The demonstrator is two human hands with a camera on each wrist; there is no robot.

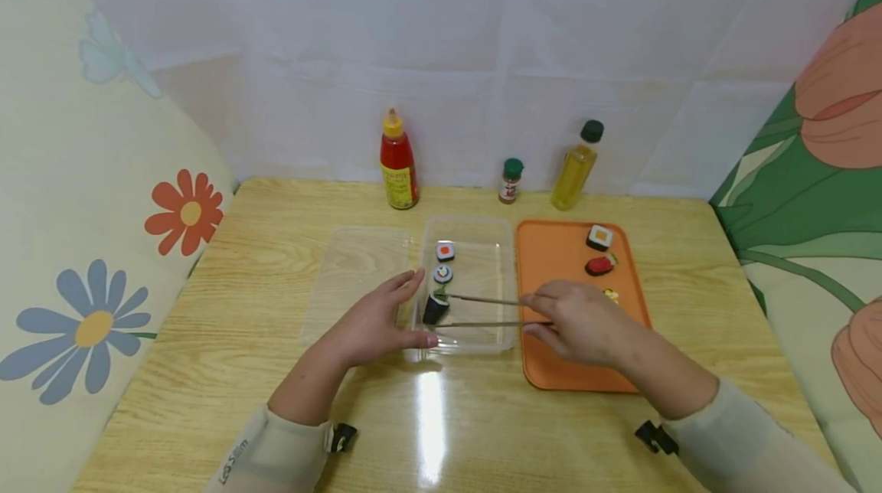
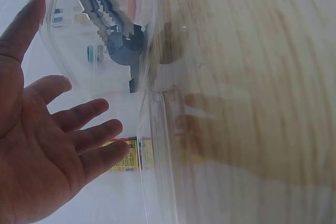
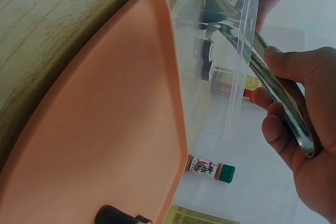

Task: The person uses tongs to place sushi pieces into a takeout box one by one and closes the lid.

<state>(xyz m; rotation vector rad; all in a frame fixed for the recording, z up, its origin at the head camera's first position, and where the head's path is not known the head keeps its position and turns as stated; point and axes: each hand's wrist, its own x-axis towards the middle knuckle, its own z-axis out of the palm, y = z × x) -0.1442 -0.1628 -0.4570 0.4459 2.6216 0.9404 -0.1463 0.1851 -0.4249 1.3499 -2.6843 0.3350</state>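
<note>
My right hand (image 1: 579, 321) holds metal tongs (image 3: 281, 93), which reach left into a clear plastic box (image 1: 507, 279). Around the tips lies a black cone-shaped sushi hand roll (image 1: 435, 310) with green at its top, near the box's left wall. Behind it, a round sushi roll (image 1: 443, 273) and a squarish roll with an orange centre (image 1: 445, 251) form a line. My left hand (image 1: 375, 324) is at the box's left side, thumb and fingers spread; in the left wrist view its palm holds nothing. Whether it touches the wall I cannot tell.
An orange tray (image 1: 579, 380) to the right bears a squarish roll (image 1: 599, 237), a red-topped sushi (image 1: 600, 265) and a yellow piece (image 1: 611, 295). A clear lid (image 1: 351, 271) lies left. Behind stand a red sauce bottle (image 1: 398, 168), a spice jar (image 1: 509, 183) and an oil bottle (image 1: 575, 171).
</note>
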